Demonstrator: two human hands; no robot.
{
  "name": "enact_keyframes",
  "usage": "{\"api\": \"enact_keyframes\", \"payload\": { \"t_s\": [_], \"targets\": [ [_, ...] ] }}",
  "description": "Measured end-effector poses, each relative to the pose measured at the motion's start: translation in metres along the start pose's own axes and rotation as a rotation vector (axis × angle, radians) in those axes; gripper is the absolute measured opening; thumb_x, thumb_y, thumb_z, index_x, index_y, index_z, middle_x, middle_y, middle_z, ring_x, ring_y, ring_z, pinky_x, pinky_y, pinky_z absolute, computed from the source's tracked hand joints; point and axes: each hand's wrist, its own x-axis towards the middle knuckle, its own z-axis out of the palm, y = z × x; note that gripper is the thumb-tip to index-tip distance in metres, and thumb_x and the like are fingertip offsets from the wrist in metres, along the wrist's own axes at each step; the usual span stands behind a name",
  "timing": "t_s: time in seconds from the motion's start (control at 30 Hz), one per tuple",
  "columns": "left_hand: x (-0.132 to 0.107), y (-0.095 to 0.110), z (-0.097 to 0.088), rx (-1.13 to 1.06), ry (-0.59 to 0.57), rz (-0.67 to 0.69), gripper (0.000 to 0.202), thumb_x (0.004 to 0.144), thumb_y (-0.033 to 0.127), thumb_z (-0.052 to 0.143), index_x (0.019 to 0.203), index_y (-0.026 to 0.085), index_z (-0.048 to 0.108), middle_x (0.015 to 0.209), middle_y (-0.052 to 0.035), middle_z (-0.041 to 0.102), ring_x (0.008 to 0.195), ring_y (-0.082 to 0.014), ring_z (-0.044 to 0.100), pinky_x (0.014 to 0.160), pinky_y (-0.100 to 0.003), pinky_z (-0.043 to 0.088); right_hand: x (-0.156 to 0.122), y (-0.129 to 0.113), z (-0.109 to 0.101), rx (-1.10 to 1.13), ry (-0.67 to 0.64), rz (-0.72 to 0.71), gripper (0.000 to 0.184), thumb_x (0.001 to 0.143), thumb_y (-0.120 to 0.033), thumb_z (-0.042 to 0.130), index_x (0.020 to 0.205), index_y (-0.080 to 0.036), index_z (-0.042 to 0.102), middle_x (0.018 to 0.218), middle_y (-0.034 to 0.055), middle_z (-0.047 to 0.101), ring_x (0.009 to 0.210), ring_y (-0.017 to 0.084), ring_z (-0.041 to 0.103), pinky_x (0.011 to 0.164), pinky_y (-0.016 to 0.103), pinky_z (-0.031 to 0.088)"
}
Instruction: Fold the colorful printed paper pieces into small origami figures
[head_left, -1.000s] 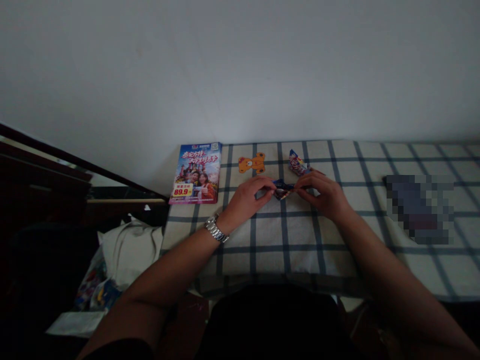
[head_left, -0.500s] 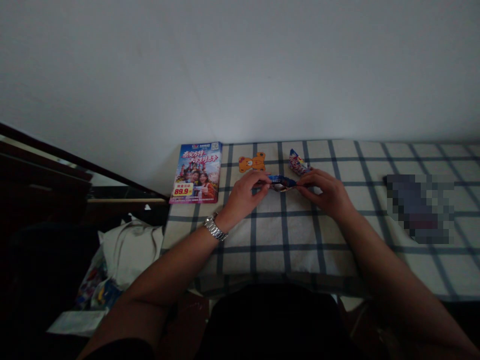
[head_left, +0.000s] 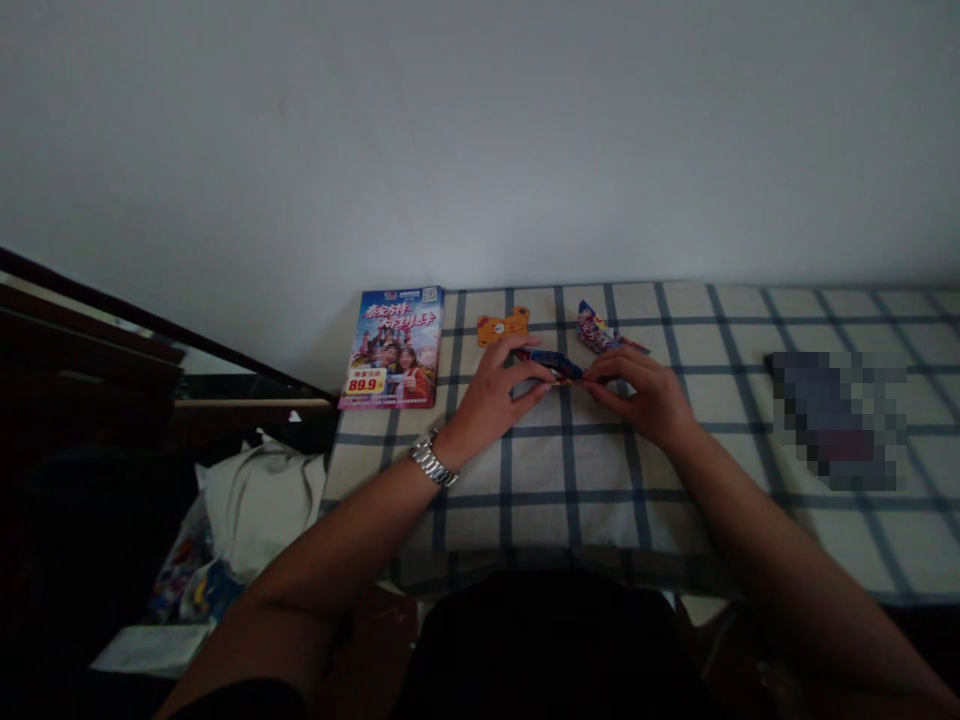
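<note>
"89.9" on the yellow price label (head_left: 365, 381) of a brochure (head_left: 390, 330)

A pixelated patch (head_left: 840, 420) on the checked cloth (head_left: 525, 510) hides whatever lies there. The fingers (head_left: 529, 372) cover both ends of the blue wrapper (head_left: 551, 362) (only its middle shows), and the leaflet's (head_left: 390, 345) small print is unreadable.

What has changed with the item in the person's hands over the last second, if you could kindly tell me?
The dark blue wrapper, bunched a second ago, is now drawn out into a narrow twist between the left hand and right hand; neither let go. The brochure, orange bear-shaped cut-out and patterned wrapper stayed put.
</note>
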Motion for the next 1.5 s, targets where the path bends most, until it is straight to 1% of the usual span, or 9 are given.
{"api": "enact_keyframes", "payload": {
  "t_s": [0.17, 0.27, 0.4, 0.57, 0.77, 1.03, 1.2, 1.4, 1.5],
  "targets": [
    [0.001, -0.001, -0.001, 0.019, 0.017, 0.008, 0.004, 0.101, 0.023, 0.069, 0.104, 0.023, 0.072, 0.143, -0.0073, 0.055, 0.141, -0.0257, 0.051, 0.122, -0.055, 0.044, -0.002, -0.001, -0.003, 0.044, -0.023, 0.035, 0.015, 0.098, -0.026, 0.072, 0.113, -0.027, 0.07, 0.103, 0.0053, 0.077, 0.089, 0.023, 0.075, 0.079, 0.039, 0.063],
    [0.002, -0.004, -0.002, 0.032, 0.046, 0.007, 0.006, 0.1, 0.027, 0.071, 0.105, 0.025, 0.073, 0.137, -0.0072, 0.056, 0.135, -0.0262, 0.053, 0.119, -0.054, 0.046, -0.004, 0.003, -0.006, 0.029, -0.029, 0.041, 0.016, 0.102, -0.025, 0.066, 0.117, -0.028, 0.069, 0.105, 0.0055, 0.077, 0.095, 0.023, 0.075, 0.085, 0.041, 0.062],
    [0.002, -0.007, -0.001, -0.04, 0.045, 0.002, 0.009, 0.1, 0.028, 0.07, 0.107, 0.024, 0.074, 0.116, -0.0063, 0.055, 0.113, -0.0217, 0.06, 0.104, -0.044, 0.056, -0.005, 0.01, -0.006, -0.017, -0.029, 0.051, 0.017, 0.103, -0.023, 0.063, 0.119, -0.027, 0.069, 0.103, 0.0059, 0.075, 0.095, 0.024, 0.072, 0.088, 0.043, 0.06],
    [0.003, -0.005, 0.0, -0.146, 0.007, 0.013, 0.006, 0.102, 0.025, 0.068, 0.105, 0.023, 0.072, 0.111, -0.005, 0.056, 0.109, -0.0191, 0.061, 0.101, -0.039, 0.056, -0.004, 0.011, -0.004, -0.007, -0.099, 0.062, 0.026, 0.102, -0.024, 0.063, 0.128, -0.027, 0.068, 0.111, 0.0077, 0.073, 0.098, 0.024, 0.072, 0.083, 0.04, 0.062],
    [0.002, -0.005, 0.001, -0.195, -0.009, 0.048, 0.005, 0.101, 0.026, 0.068, 0.105, 0.024, 0.071, 0.112, -0.0045, 0.059, 0.111, -0.0187, 0.061, 0.102, -0.039, 0.055, -0.006, 0.008, -0.003, 0.0, -0.151, 0.086, 0.023, 0.101, -0.022, 0.064, 0.124, -0.026, 0.069, 0.108, 0.006, 0.077, 0.092, 0.023, 0.075, 0.081, 0.037, 0.061],
    [0.003, -0.004, 0.001, -0.187, 0.026, 0.044, 0.008, 0.103, 0.028, 0.066, 0.109, 0.024, 0.07, 0.113, -0.0052, 0.06, 0.112, -0.019, 0.061, 0.104, -0.04, 0.054, -0.005, 0.006, -0.004, -0.035, -0.124, 0.017, 0.011, 0.101, -0.021, 0.066, 0.109, -0.025, 0.071, 0.102, 0.0058, 0.077, 0.092, 0.022, 0.075, 0.079, 0.035, 0.061],
    [0.003, 0.003, -0.006, -0.18, 0.011, 0.061, 0.016, 0.105, 0.03, 0.064, 0.12, 0.025, 0.067, 0.119, -0.0074, 0.06, 0.119, -0.0214, 0.061, 0.11, -0.044, 0.052, -0.007, 0.005, -0.003, -0.077, -0.113, -0.033, 0.009, 0.101, -0.021, 0.065, 0.108, -0.025, 0.071, 0.102, 0.0061, 0.076, 0.092, 0.022, 0.075, 0.078, 0.034, 0.061],
    [0.0, 0.007, -0.007, -0.182, -0.043, 0.107, 0.035, 0.093, 0.04, 0.079, 0.124, 0.03, 0.066, 0.126, -0.0075, 0.058, 0.122, -0.0245, 0.061, 0.108, -0.048, 0.056, -0.008, 0.004, -0.002, -0.11, -0.112, 0.013, 0.011, 0.101, -0.024, 0.064, 0.107, -0.028, 0.072, 0.099, 0.0051, 0.075, 0.085, 0.021, 0.074, 0.073, 0.035, 0.061],
    [-0.002, 0.005, -0.003, -0.163, -0.035, 0.098, 0.021, 0.099, 0.033, 0.073, 0.119, 0.03, 0.069, 0.126, -0.0065, 0.056, 0.119, -0.0213, 0.062, 0.106, -0.044, 0.058, -0.007, 0.003, -0.002, -0.118, -0.103, 0.028, 0.01, 0.101, -0.024, 0.065, 0.105, -0.027, 0.073, 0.097, 0.0048, 0.076, 0.084, 0.021, 0.074, 0.072, 0.035, 0.061]
  ]
}}
